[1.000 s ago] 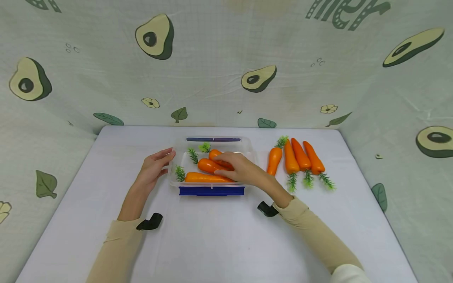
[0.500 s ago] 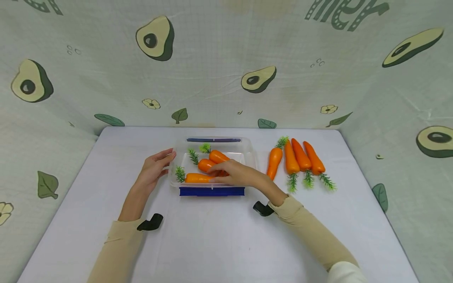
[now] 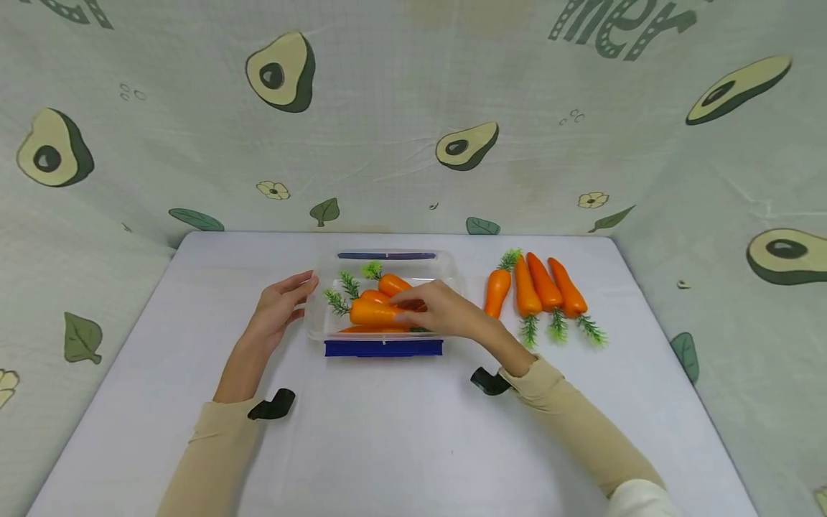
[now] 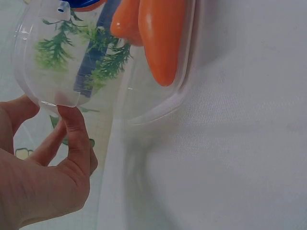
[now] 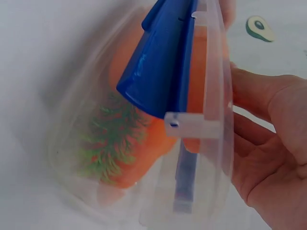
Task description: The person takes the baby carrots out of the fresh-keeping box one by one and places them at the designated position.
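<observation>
A clear plastic container (image 3: pixel 310 323) with blue side latches stands on the table, several orange toy carrots with green tops inside it. My left hand (image 3: pixel 281 305) pinches the container's left rim between thumb and fingers; the left wrist view shows this grip up close. Over the container's front part, my right hand (image 3: pixel 442 307) holds a carrot (image 3: pixel 371 313) by its narrow end. That carrot is raised above another carrot (image 3: pixel 368 329) lying along the front wall. Two more carrots behind it are partly covered. In the right wrist view, the container wall and blue latch (image 5: pixel 160 62) hide my right fingertips.
Several more toy carrots (image 3: pixel 545 283) lie side by side on the white table (image 3: pixel 388 431), right of the container. A cloth printed with avocados (image 3: pixel 468 147) hangs behind and at both sides. Black wrist mounts (image 3: pixel 273 404) stick out from both sleeves.
My right hand first shifted down and left to the front carrots, then took one and raised it slightly up and to the right. The left hand stays at the container's rim.
</observation>
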`<state>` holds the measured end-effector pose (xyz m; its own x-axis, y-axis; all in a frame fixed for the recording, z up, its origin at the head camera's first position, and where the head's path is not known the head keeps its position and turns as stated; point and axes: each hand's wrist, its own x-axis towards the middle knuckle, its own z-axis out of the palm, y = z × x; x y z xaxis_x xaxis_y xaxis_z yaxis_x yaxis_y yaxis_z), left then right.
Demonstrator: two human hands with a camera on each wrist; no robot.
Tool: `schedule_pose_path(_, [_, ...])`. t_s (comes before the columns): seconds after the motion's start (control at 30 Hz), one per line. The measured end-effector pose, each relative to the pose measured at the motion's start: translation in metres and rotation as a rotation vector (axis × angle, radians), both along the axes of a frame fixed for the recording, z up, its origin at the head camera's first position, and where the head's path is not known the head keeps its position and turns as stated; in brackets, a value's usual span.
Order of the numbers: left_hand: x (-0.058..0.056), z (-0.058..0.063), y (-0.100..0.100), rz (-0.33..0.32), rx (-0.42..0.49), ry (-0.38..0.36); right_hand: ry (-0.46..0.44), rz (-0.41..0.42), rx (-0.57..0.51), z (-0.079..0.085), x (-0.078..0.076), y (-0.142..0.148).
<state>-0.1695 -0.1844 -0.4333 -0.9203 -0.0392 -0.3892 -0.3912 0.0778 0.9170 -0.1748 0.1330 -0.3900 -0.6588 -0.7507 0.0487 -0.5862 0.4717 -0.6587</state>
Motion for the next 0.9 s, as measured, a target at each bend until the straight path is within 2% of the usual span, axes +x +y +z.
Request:
schedule_pose_path(0.2, [0.0, 0.001, 0.0, -0.001, 0.003, -0.006, 0.012, -0.06, -0.089, 0.006, 0.002, 0.014])
schedule_pose_path(0.57, [0.0, 0.0, -0.002, -0.01, -0.019, -0.005, -0.064, -0.234, -0.195, 0.015, 0.019, 0.053])
schedule_pose_path(0.9, [0.0, 0.0, -0.001, -0.009, -0.017, -0.023, 0.025, -0.421, -0.25, 0.011, 0.037, 0.095])
